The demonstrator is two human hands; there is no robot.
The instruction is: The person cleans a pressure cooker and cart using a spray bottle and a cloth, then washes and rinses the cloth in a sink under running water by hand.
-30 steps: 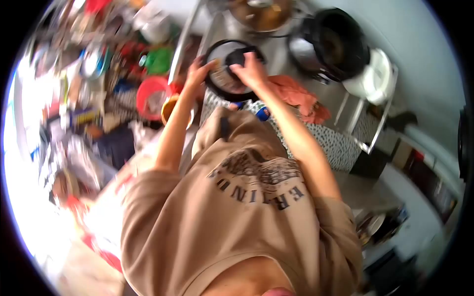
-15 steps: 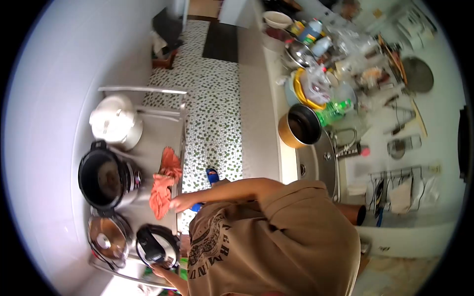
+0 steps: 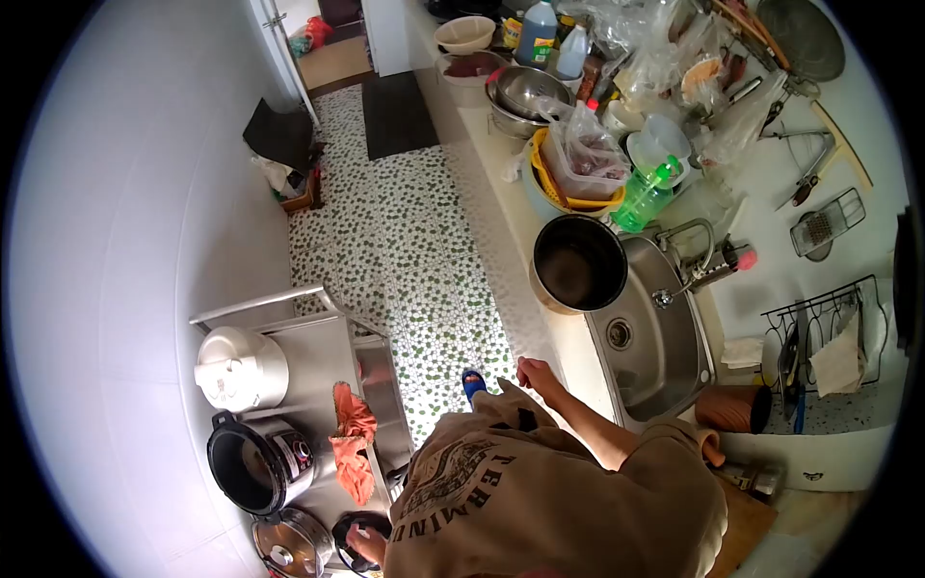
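My right hand (image 3: 540,378) hangs over the floor beside the counter edge, its fingers curled in with nothing visible in them. At the bottom left, my left hand (image 3: 364,542) is on the black cooker lid (image 3: 353,526); its fingers appear closed on the lid, though the grip is partly hidden. The lid is by a steel pot with a glass lid (image 3: 287,546). An uncovered black electric pressure cooker (image 3: 252,467) and an orange-red cloth (image 3: 354,441) are on the metal cart (image 3: 313,361). A dark-lined pot (image 3: 578,262) stands on the counter by the sink.
A white rice cooker (image 3: 241,369) stands at the cart's far end. The steel sink (image 3: 647,352) is on my right, with a green bottle (image 3: 647,196), steel bowls (image 3: 528,94) and tubs beyond it. A dish rack (image 3: 829,332) stands at the right. Patterned floor (image 3: 385,212) separates cart and counter.
My right hand has moved from beside the orange-red cloth toward the counter. The view has turned, bringing the sink nearer the middle. My left hand remains at the lid.
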